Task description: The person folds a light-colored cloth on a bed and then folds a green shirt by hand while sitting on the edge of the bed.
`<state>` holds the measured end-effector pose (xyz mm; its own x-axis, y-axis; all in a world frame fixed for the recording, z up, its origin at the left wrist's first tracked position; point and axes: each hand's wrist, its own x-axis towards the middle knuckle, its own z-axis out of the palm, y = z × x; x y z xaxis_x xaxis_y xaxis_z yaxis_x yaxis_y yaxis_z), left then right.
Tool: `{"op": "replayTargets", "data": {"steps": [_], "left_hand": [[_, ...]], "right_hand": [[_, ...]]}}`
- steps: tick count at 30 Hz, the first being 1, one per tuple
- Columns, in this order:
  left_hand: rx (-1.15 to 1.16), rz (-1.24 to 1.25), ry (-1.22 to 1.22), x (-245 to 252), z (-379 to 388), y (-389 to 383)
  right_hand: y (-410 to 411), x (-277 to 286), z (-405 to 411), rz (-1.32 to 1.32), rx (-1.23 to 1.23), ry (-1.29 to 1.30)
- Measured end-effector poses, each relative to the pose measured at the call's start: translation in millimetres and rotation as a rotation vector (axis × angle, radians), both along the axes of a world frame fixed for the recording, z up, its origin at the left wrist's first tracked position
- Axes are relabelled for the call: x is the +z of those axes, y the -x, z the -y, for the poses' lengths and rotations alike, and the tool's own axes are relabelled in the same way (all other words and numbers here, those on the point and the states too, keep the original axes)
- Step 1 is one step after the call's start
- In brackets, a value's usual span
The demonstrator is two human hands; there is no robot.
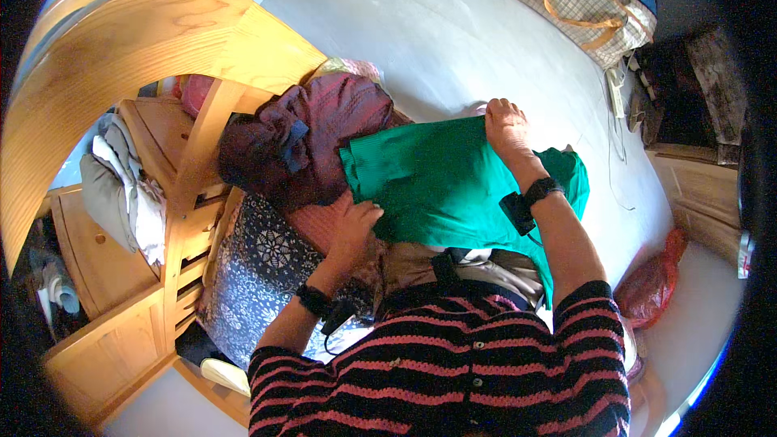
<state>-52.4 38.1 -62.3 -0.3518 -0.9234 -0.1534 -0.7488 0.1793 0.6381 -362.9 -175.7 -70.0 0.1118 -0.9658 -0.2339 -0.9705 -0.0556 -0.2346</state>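
A green fabric garment (431, 176) lies spread over my lap, its ribbed edge toward the left and a bunched part hanging at the right. My right hand (508, 124) is at its far edge, fingers curled over the cloth. My left hand (355, 224) is at its near left corner, fingertips at the fabric; whether they pinch it is hidden. Under and beside the left hand is a salmon-pink ribbed cloth (312, 221). Just beyond lies a heap of dark maroon clothing (328, 121) with a small blue patch.
A curved wooden chair rail (182, 30) rises at the left, by a blue-and-white floral cloth (267, 261). Grey and white clothes (118, 194) hang over wooden drawers (100, 249). A checked woven bag (564, 0) stands far right on the pale floor (425, 30); a red plastic bag (652, 288) lies right.
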Motion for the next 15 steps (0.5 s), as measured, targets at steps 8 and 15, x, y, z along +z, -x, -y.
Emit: {"op": "replayTargets", "data": {"steps": [8,15], "left_hand": [[-0.030,0.278,0.234,5,79,65],[-0.005,0.399,0.237,-27,85,31]], "right_hand": [[-27,34,-56,0.254,0.478,0.269],[15,3,-64,0.180,0.280,0.215]]}}
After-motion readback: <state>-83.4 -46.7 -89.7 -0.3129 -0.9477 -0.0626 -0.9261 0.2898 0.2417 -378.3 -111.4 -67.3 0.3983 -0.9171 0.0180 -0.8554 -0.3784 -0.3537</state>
